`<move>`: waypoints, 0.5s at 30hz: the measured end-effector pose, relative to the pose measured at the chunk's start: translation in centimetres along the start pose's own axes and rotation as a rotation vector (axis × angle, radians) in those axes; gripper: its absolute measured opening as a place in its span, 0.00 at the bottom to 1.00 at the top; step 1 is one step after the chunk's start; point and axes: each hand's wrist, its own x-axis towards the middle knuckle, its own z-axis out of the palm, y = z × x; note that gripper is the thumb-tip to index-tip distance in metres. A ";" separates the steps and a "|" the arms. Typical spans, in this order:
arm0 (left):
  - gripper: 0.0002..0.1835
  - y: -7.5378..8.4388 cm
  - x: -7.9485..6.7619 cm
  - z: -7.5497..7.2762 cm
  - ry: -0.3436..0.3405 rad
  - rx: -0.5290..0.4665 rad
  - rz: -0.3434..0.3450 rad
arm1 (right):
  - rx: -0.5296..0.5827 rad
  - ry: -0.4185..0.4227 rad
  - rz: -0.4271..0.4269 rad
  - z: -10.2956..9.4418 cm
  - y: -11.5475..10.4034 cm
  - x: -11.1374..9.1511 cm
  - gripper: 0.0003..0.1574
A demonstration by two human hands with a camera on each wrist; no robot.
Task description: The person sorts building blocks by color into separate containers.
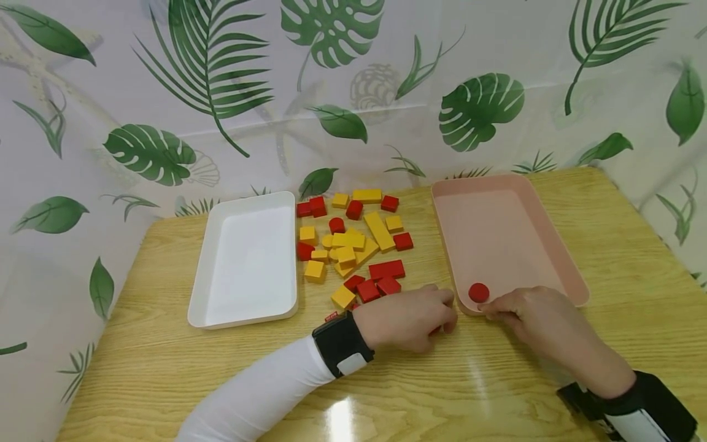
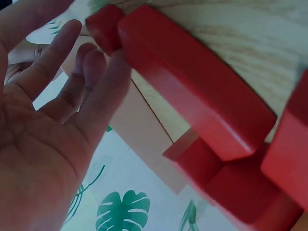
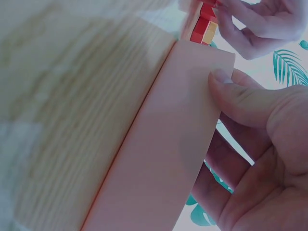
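At right, a smooth pink tray (image 1: 499,233) is pinched by its rim in the right hand (image 1: 533,319); near angular red blocks (image 1: 386,269), the left hand (image 1: 411,316) is seen loosely curled, unclenched.

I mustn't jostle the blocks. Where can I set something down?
Bare: the white tray; the table left of it, between it and the left sleeve, and right of the pink tray. Crowded: between the trays, where blocks cluster, and around the pink tray's near-left corner, with a red disc, the left hand and the right hand.
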 end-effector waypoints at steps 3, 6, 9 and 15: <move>0.06 -0.1 0.2 0.2 0.008 0.003 -0.011 | 0.008 -0.004 0.002 0.0 0.1 0.0 0.10; 0.06 -0.2 0.3 0.3 0.012 -0.003 -0.018 | 0.010 0.003 -0.007 0.1 0.1 0.0 0.10; 0.06 -0.3 0.3 0.4 0.012 -0.005 -0.013 | 0.014 0.004 -0.028 0.2 0.0 0.0 0.10; 0.06 -0.4 0.0 -0.1 -0.005 -0.093 -0.007 | 0.047 0.013 -0.095 0.1 -0.3 -0.2 0.12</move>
